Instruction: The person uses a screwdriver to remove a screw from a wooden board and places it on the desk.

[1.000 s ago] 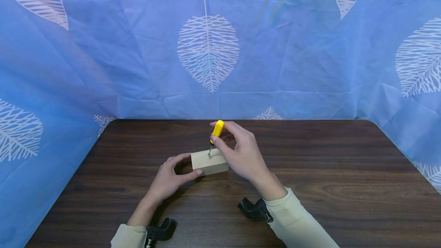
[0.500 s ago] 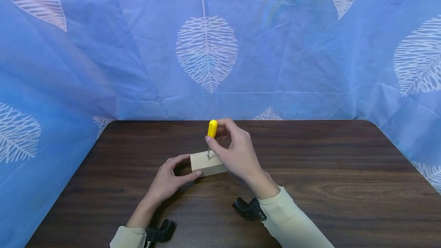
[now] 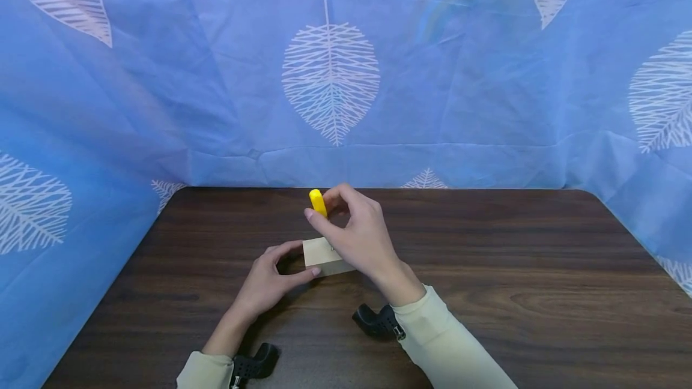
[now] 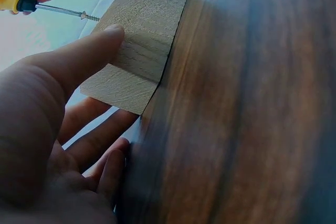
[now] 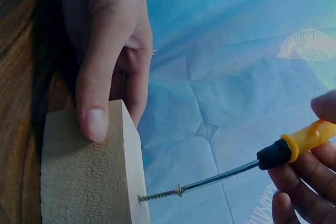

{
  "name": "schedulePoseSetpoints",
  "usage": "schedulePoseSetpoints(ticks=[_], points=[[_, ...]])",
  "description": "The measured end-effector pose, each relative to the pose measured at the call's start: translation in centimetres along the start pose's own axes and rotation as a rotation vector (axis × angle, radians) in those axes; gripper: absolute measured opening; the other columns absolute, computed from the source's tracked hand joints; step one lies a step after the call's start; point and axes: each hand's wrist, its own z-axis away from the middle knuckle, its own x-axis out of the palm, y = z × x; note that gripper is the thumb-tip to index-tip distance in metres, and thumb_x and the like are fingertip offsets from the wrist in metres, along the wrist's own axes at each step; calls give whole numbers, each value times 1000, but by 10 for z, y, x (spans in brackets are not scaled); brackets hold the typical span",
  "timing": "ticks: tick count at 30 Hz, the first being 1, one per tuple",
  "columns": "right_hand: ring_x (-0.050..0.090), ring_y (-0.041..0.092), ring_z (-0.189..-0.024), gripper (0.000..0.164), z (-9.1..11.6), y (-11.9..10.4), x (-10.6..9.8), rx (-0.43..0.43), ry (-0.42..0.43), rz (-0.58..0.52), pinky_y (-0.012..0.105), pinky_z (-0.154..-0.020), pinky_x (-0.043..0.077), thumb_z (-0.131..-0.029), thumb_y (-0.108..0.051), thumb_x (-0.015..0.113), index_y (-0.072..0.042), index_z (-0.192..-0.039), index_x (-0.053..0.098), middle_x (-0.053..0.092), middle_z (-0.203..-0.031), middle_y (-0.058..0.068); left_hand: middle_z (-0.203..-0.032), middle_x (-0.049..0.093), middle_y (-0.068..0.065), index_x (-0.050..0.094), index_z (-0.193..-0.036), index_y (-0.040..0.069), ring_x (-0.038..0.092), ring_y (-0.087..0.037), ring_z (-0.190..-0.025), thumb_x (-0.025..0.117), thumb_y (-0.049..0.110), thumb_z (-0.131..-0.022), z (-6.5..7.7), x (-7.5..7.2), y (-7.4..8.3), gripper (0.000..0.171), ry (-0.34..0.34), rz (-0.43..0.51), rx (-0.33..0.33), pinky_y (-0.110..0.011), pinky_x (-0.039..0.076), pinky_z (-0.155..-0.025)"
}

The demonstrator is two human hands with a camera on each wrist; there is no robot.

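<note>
A pale wooden block (image 3: 319,252) lies on the table, and my left hand (image 3: 265,284) grips its left end, thumb on the near side. A screw (image 5: 161,194) stands partly sunk in the block's top face, most of its thread showing. My right hand (image 3: 361,238) holds a screwdriver (image 3: 318,202) with a yellow handle, black collar and metal shaft. In the right wrist view the screwdriver's tip meets the screw head, and fingers lie around the handle (image 5: 310,139). The right hand hides the shaft and part of the block in the head view.
The dark wood-grain table (image 3: 513,269) stretches out on both sides. Behind it hangs a blue cloth (image 3: 227,77) with white leaf prints. Black wrist mounts (image 3: 256,362) sit at both cuffs, low over the table.
My right hand has shifted left, and the screwdriver's handle has swung from leaning right to leaning left. The left hand and the block have stayed almost still.
</note>
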Motion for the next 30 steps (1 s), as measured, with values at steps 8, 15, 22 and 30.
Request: schedulePoseSetpoints(ticks=[8, 15, 22, 30], points=[[68, 9, -87, 19, -3, 1, -2, -52, -19, 54, 32, -81, 62, -97, -24, 83, -14, -107, 71, 75, -97, -2, -152, 63, -6, 66, -148, 23, 51, -35, -146, 87, 50, -89, 0, 0, 0, 68, -7, 2, -7, -73, 36, -120], [68, 12, -88, 18, -3, 0, -9, -53, -25, 97, 36, -82, 62, -98, -24, 82, -14, -108, 71, 76, -99, -1, -152, 64, -6, 66, -148, 22, 51, -35, -145, 88, 48, -89, -1, 0, 1, 68, 0, -3, 6, -72, 36, -120], [69, 13, -86, 18, -3, 1, -12, -51, -28, 112, 34, -80, 63, -99, -24, 81, -12, -111, 76, 77, -98, 1, -154, 63, -6, 64, -150, 21, 51, -35, -145, 87, 47, -90, -2, 0, -1, 69, -2, -7, 17, -71, 38, -120], [67, 13, -80, 17, -4, 0, -15, -47, -30, 140, 30, -74, 61, -99, -23, 81, -9, -109, 78, 77, -94, 3, -156, 61, -8, 62, -152, 19, 49, -36, -149, 87, 46, -91, -3, -1, -1, 71, -11, -16, 18, -70, 37, -121]])
